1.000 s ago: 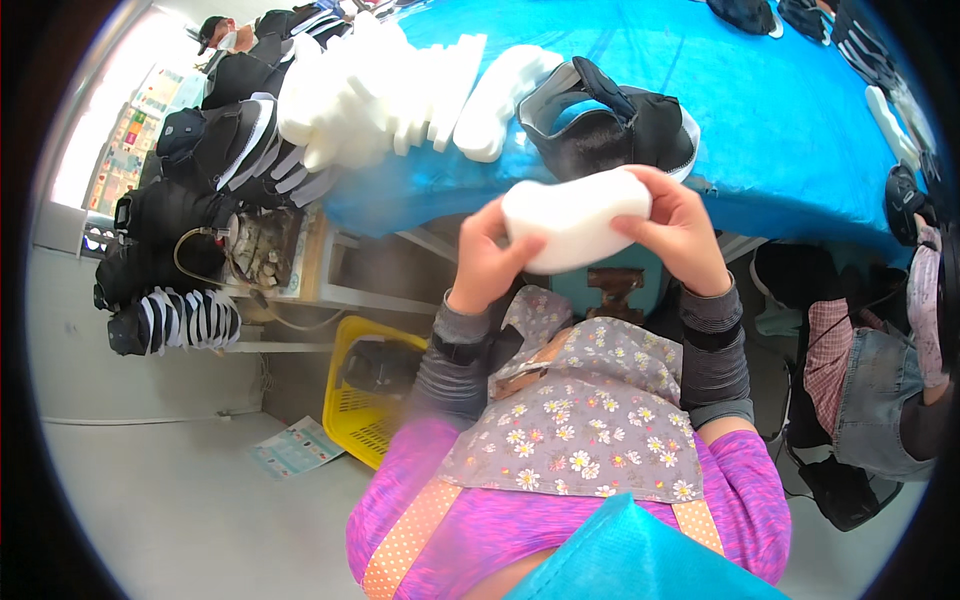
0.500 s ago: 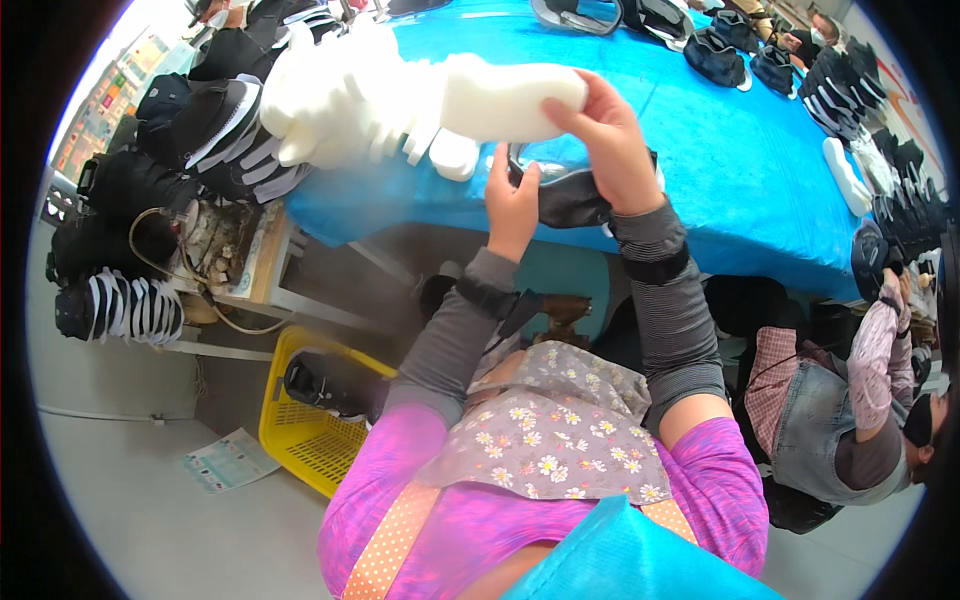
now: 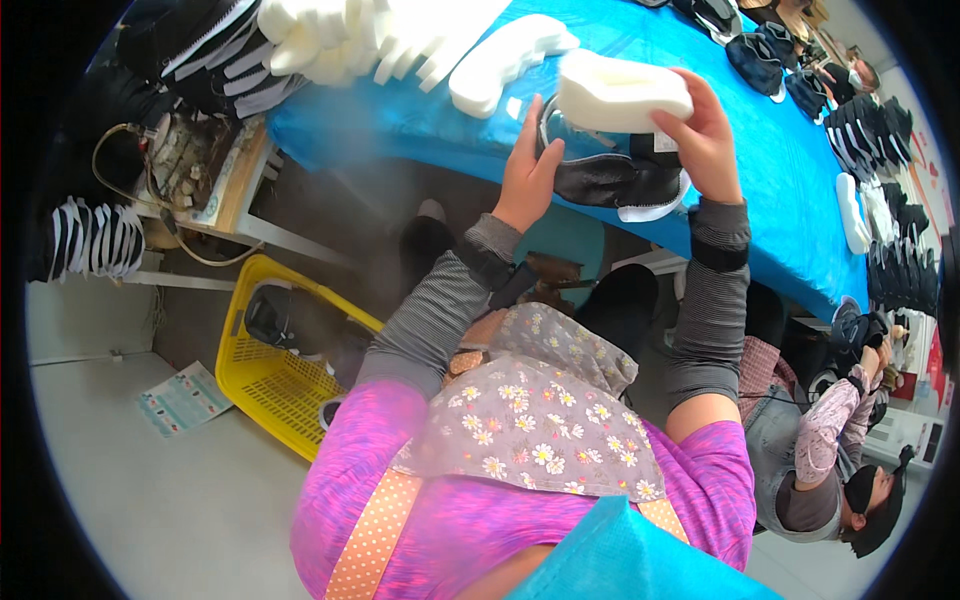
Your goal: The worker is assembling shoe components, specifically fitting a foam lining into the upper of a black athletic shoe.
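Observation:
My left hand (image 3: 528, 182) grips the left end of a black shoe (image 3: 612, 180) with a pale edge along its lower side, thumb in front and fingers behind. The shoe is tilted over the near edge of the blue-covered table. Just above its opening, my right hand (image 3: 706, 142) pinches a white foam shoe-shaped piece (image 3: 622, 94), thumb on the near face at its right end. Whether the foam touches the shoe I cannot tell. Another white foam piece (image 3: 500, 66) lies on the table behind my left hand, beside a heap of similar foam pieces (image 3: 330, 38).
Black shoes (image 3: 215, 55) are stacked at the far left; more (image 3: 755, 62) stand at the far right. A yellow basket (image 3: 240, 360) holding dark items stands on the floor at left. A co-worker (image 3: 790, 480) sits at right, hands on a dark item. Blue cloth (image 3: 400, 135) covers the table.
My right hand has moved right with the foam piece, away from the foam heap. The shoe now shows more fully between my hands, and the view has shifted.

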`<state>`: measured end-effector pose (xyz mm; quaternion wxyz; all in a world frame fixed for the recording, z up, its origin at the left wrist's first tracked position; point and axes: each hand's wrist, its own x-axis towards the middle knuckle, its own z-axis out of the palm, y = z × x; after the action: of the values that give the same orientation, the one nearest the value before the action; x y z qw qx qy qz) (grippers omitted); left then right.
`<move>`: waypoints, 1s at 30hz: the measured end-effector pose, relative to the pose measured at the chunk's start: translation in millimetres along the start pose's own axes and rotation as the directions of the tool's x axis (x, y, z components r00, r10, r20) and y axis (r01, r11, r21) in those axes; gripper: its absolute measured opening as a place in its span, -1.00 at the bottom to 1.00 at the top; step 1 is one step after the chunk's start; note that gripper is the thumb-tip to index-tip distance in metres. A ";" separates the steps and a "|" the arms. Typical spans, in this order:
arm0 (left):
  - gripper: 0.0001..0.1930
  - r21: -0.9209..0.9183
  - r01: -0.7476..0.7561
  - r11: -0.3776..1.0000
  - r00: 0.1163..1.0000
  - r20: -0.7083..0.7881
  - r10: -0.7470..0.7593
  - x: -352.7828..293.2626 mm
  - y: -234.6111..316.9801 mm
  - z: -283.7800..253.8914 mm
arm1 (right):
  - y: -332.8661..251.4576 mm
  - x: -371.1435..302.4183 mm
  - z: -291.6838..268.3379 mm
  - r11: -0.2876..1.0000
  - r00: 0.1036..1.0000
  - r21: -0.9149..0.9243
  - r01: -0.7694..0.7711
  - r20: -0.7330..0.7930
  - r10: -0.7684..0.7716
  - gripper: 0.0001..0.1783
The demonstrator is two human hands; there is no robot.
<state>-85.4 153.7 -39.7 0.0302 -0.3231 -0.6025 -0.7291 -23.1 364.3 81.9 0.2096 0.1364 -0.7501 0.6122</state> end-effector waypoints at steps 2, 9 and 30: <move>-0.28 -0.024 0.020 1.000 1.000 0.007 -0.019 -7.9 -3.3 -3.9 | 2.7 -16.8 -7.1 1.000 0.999 -0.008 -0.025 0.035 0.025 -0.44; -0.24 -0.162 0.087 0.983 0.992 0.108 -0.070 -10.7 -0.5 -7.4 | -1.3 -30.4 11.1 0.981 0.989 -0.179 -0.076 0.111 0.097 -0.55; -0.20 -0.082 0.072 0.994 0.992 0.107 -0.063 -10.9 -1.3 -9.6 | -1.9 -37.6 20.5 0.931 0.995 -0.359 -0.070 0.037 0.089 -0.53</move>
<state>-81.5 141.7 -47.0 -0.0396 -0.3412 -0.5819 -0.7372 7.7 341.9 62.1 0.1864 0.0816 -0.8590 0.4698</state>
